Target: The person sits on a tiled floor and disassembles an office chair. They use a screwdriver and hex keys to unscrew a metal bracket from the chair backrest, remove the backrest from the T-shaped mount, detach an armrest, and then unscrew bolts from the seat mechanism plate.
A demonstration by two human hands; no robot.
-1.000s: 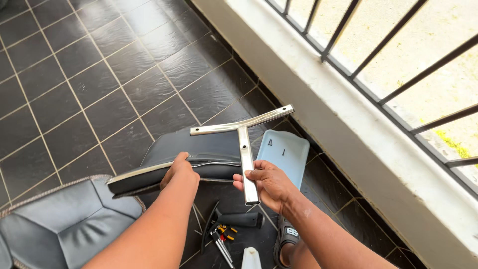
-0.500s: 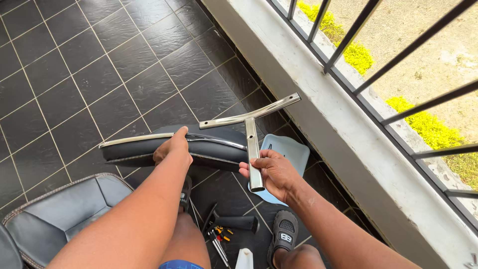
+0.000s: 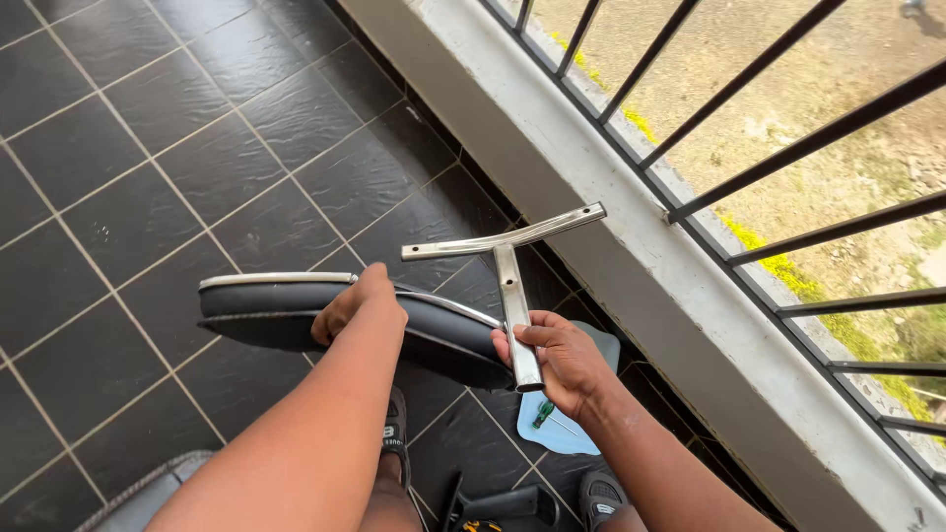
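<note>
Padded black chair armrest with a chrome trim band [image 3: 296,310] is held edge-up over the dark slate-tiled balcony floor [image 3: 148,148], its left end free and its right end meeting a T-shaped polished chrome bracket [image 3: 507,266]. The left hand [image 3: 357,300] is clamped over the top edge of the pad near its middle, fingers curled round the far side. The pad looks light and slightly yielding, so it likely takes a firm squeeze well, while the chrome band beneath should stay stiff. To the right, the right hand [image 3: 557,360] is wrapped round the lower stem of the bracket; that metal looks rigid, smooth and probably slippery, best gripped low on the stem as now. Open floor lies to the left and ahead, giving room to swing the piece. On the right, the grey concrete ledge [image 3: 631,227] and black metal railing [image 3: 749,187] stand near the bracket's crossbar, so room there is tight. Below the right hand lies a pale blue sheet [image 3: 581,429] with a small green-handled screwdriver [image 3: 543,413].
</note>
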